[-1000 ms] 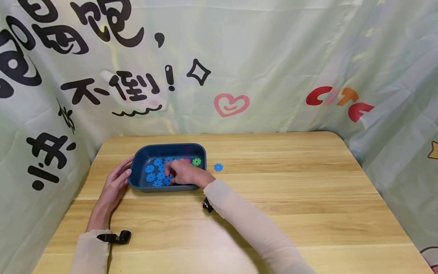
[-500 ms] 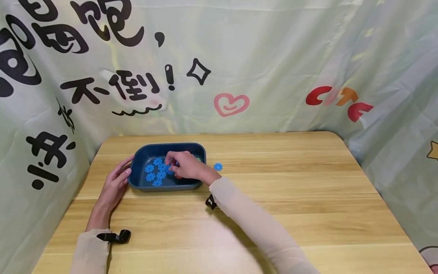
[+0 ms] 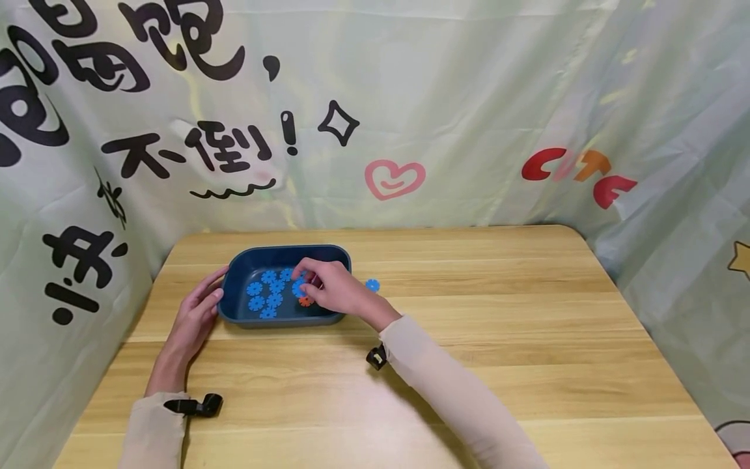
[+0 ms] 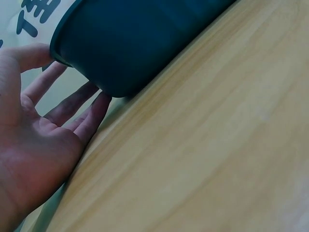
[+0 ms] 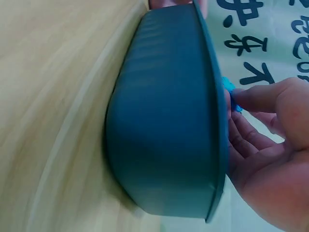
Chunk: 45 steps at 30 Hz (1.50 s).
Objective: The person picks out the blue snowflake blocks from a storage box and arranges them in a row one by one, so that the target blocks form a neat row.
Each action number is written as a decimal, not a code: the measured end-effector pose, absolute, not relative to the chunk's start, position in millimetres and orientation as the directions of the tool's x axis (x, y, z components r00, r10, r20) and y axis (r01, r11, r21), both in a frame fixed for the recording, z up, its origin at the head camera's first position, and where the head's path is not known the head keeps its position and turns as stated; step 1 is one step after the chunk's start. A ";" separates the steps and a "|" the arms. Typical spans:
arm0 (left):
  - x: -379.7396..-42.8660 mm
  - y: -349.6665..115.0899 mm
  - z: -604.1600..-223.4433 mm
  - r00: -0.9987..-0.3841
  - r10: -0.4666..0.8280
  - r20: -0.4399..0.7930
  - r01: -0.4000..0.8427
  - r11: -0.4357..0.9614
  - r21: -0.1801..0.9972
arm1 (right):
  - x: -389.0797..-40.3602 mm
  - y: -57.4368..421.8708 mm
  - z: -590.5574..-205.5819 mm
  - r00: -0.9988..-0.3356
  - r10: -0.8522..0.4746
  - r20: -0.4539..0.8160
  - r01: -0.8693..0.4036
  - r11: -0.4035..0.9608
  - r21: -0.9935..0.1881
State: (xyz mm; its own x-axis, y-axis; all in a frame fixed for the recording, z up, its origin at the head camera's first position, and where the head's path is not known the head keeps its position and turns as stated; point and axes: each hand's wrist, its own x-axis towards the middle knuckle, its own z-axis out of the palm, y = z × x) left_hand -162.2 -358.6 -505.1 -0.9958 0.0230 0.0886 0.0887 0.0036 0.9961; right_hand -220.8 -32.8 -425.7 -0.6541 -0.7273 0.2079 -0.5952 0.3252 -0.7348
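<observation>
A dark blue rectangular tray (image 3: pixel 234 306) stands toward the table's far left, with several blue snowflake building discs (image 3: pixel 256 303) lying in it. My left hand (image 3: pixel 196 312) rests against its left end. In the left wrist view, that hand's extended fingers (image 4: pixel 72 104) touch the wall and the thumb meets the rim. Over the tray's right half is my right hand (image 3: pixel 334 286), a blue snowflake disc (image 5: pixel 231 94) pinched between thumb and fingers in the right wrist view. An orange-red disc (image 3: pixel 305 301) lies below this hand, which hides part of the tray floor.
One loose blue disc (image 3: pixel 372 285) lies on the wooden table (image 3: pixel 498 339), just right of the tray. A printed cloth (image 3: pixel 457 117) hangs behind the table and along its sides. Each wrist wears a small black camera (image 3: pixel 211 405).
My right hand has come up from the tray floor and drawn to the right, a blue disc in its fingers. The orange-red disc is uncovered. My left hand stays put.
</observation>
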 end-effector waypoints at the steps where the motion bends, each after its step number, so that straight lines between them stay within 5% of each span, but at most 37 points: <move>1: -161.9 -358.9 -505.1 -0.996 0.023 0.089 0.089 0.004 0.996 | -219.8 -30.7 -425.0 -0.658 -0.720 0.220 -0.597 0.320 -0.735; 19: -168.4 -356.2 -504.4 -0.993 0.032 0.113 0.112 -0.023 0.993 | -197.6 19.3 -423.3 -0.784 -0.558 0.270 -0.485 0.279 -0.829; 37: -167.2 -355.7 -507.3 -0.994 0.036 0.104 0.103 -0.030 0.994 | -199.5 59.4 -438.3 -0.872 -0.458 0.173 -0.272 0.159 -0.949; 45: -161.6 -358.7 -506.1 -0.994 0.028 0.103 0.103 -0.020 0.995 | -203.7 73.0 -437.8 -0.886 -0.433 0.163 -0.289 0.242 -0.926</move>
